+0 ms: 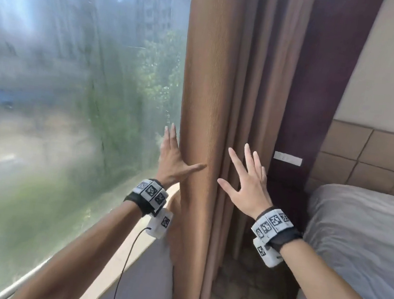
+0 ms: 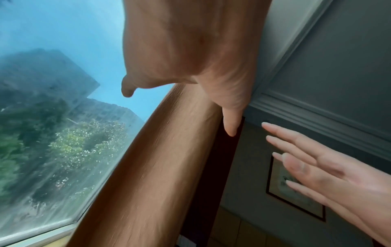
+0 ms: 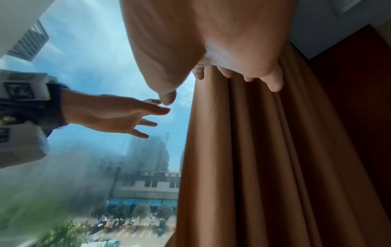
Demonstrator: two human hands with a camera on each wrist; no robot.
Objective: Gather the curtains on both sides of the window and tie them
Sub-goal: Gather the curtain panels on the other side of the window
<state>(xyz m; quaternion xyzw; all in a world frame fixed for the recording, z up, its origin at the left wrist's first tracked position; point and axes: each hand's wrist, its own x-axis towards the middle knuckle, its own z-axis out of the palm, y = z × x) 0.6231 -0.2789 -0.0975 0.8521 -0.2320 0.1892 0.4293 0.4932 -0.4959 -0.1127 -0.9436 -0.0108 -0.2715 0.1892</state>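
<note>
Past the misted window pane, the left hand reaches spread-fingered along the window side of the brown curtain, thumb laid across its front fold, and the right hand hovers just as slack at the room side (neither grasps anything yet). This looks like the gathering step on the right-hand curtain, which hangs already bunched between glass and bed. Next, I judge, both hands must close round the folds, squeezing them into one bundle, and a tie must be found; none shows here.

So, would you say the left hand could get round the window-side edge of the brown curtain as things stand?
Probably yes. The left hand is open beside the brown curtain, thumb across its front fold and fingers between the fabric and the window. Nothing visible blocks that edge.
</note>
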